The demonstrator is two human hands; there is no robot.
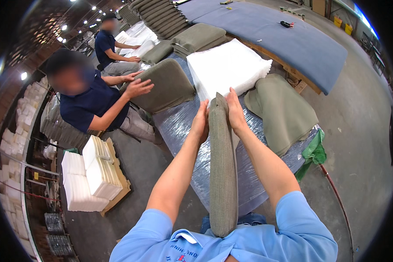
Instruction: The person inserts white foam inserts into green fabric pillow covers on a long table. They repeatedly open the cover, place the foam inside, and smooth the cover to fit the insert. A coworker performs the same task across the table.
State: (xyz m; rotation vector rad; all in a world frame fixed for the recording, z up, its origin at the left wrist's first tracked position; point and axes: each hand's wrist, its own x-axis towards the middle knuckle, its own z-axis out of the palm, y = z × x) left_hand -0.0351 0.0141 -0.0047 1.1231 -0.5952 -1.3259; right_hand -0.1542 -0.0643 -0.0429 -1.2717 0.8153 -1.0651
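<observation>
And along the lower edge of the frame, it's a light blue shirt (pixel 266 244), short-sleeved: left sleeve (pixel 144 233) at lower left, right sleeve (pixel 303 227) at lower right, both giving way to bare arms! Dark blue lettering (pixel 191 254) curves beside a red emblem (pixel 181 258) on the chest. Blue jeans (pixel 253 219) peek out, bottom centre; left hand (pixel 201 118) and right hand (pixel 237 112), both bare.

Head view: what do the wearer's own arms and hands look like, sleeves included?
Short, plain light-blue sleeves leave the forearms bare. The left hand and right hand are ungloved; no watch, bracelet or cable shows on either arm.
</observation>
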